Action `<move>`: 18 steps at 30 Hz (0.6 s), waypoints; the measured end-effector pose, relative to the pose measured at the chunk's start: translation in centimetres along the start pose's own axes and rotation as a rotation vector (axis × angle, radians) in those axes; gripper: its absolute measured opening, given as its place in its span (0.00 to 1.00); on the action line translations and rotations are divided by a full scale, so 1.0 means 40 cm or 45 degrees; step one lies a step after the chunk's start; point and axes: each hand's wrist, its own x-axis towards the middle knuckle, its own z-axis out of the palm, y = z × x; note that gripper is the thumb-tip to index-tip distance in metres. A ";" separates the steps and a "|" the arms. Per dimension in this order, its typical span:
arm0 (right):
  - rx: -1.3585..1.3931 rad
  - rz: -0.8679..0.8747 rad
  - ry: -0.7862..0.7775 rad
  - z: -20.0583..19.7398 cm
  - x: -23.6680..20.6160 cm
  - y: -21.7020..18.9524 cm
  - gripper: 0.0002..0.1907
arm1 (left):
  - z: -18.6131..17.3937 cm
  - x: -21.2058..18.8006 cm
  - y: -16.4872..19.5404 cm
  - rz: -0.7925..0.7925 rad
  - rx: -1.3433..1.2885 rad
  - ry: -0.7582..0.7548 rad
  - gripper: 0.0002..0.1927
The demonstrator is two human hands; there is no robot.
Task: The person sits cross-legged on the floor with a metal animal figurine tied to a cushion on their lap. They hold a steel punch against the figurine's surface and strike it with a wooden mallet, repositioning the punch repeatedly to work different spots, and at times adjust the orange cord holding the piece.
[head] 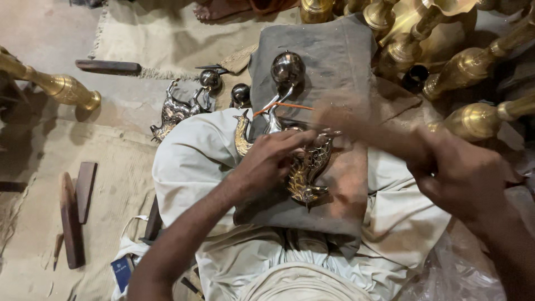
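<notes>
The brass bird figure (306, 170) lies on the grey cloth (334, 56) over the person's lap, long axis running away from them, left hand (267, 161) pinning it down flat while the clenched right hand (462, 173) grips a blurred tool (356, 125) alongside.

Bird figure (305, 170) on lap cloth (334, 67); vases (473, 64) right.

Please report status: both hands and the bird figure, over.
Left hand pressing brass bird figure onto grey cloth. Right hand blurred, grip unclear. Nothing in the way.

Left hand (267, 161) pins brass bird (306, 167) (right hand (462, 173) blurred).
</notes>
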 end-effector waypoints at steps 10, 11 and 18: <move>0.299 0.259 -0.008 0.052 -0.091 -0.006 0.36 | -0.013 0.013 -0.009 0.058 -0.033 -0.088 0.35; 0.167 0.202 -0.029 0.053 -0.097 -0.003 0.35 | -0.012 0.013 -0.013 0.065 -0.030 -0.108 0.33; 0.195 0.205 0.116 0.108 -0.200 -0.007 0.31 | -0.031 0.053 -0.051 0.413 0.111 -0.310 0.37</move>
